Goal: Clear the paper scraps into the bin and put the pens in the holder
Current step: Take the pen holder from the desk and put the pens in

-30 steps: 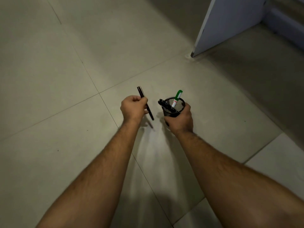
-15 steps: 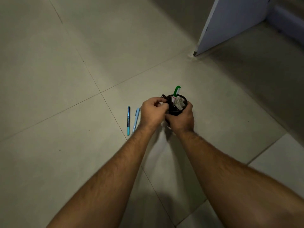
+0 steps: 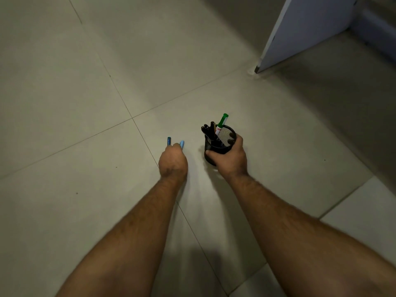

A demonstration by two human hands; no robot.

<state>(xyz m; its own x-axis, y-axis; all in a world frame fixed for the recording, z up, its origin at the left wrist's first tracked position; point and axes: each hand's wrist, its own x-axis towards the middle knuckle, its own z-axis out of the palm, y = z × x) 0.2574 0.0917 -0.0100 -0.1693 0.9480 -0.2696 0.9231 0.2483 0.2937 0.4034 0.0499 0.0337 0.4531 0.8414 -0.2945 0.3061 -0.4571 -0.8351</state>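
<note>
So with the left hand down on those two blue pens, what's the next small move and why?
Probably close the left hand on the two pens and lift them to the holder. They lie on the floor under its fingertips, and the right hand holds the holder just beside them.

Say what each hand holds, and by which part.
The right hand has its grip around the side wall of the mesh pen holder. The left hand covers two blue pens; its grip cannot be told.
</note>
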